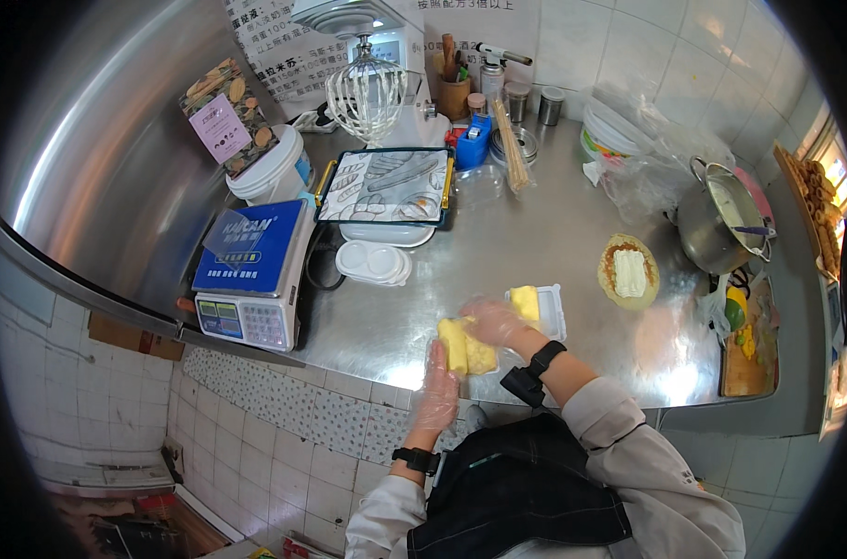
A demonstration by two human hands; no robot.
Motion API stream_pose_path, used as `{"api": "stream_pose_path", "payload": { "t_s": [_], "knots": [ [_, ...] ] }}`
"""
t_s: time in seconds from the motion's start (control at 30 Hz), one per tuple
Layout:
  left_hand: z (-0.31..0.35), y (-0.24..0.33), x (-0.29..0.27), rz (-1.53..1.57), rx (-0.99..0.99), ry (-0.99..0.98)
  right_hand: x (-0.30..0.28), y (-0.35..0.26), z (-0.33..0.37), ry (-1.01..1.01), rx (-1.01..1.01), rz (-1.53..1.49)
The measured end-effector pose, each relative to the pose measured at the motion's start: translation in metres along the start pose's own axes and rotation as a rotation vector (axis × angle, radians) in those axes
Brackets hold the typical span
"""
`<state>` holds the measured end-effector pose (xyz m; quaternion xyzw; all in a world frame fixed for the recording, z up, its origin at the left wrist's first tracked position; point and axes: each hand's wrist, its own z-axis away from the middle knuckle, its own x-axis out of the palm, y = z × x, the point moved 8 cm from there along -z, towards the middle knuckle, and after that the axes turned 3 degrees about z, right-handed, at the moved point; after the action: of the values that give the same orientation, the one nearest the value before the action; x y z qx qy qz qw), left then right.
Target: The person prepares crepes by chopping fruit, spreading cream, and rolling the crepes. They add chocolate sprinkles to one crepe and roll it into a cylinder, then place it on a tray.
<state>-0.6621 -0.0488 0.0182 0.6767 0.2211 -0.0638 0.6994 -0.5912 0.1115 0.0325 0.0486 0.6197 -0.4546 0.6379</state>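
Just then my gloved left hand (435,389) lay open against the yellow folded crepes (467,348) at the steel counter's (535,242) near edge, while my right hand (494,321) pressed loosely on top, beside the white tray (552,307).

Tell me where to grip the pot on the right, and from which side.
Take the pot by its looped handle at the rim, top-left as the head camera sees it. Probably come from above: that handle stands clear, while a utensil lies across the open mouth and bags crowd its left.
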Motion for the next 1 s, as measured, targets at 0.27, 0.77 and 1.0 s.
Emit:
{"api": "stream_pose_path", "payload": {
  "t_s": [0.27,0.77,1.0],
  "knots": [
    [0.021,0.033,-0.044,0.112,-0.047,0.132,-0.052,-0.014,0.116,0.390,-0.173,-0.449],
    [0.022,0.155,0.108,0.926,-0.151,-0.872,-0.077,0.045,0.261,0.497,0.199,-0.833],
    [0.029,0.214,0.177,1.503,-0.669,-0.902,-0.121,0.129,0.332,0.861,0.282,-0.696]
  ]
}}
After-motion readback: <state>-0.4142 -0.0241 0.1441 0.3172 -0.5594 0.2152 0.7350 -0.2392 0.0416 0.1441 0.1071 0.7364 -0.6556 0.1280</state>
